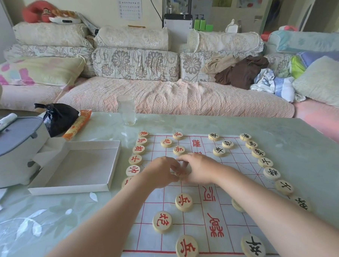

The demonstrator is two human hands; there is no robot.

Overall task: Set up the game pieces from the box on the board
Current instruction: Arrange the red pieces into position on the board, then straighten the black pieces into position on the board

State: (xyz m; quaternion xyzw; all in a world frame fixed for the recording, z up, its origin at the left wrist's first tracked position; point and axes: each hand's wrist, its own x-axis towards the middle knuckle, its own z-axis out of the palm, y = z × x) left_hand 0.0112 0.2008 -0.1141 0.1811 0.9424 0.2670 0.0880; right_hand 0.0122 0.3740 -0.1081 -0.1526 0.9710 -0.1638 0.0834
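Fingers (174, 168) of both our hands pinch one flat round piece (181, 174) mid-board (229, 197), rows of pieces flanking left and right.

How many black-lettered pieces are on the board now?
11 black pieces: three at the far middle, seven down the right edge, one near right. A half-hidden disc shows no face; the arms may hide more.

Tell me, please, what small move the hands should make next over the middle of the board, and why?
Probably set the piece pinched between the left hand and right hand down on the nearest free crossing of the board, then release. Both hands meet over it mid-board, the white box looks empty, and the other pieces already sit on line crossings.
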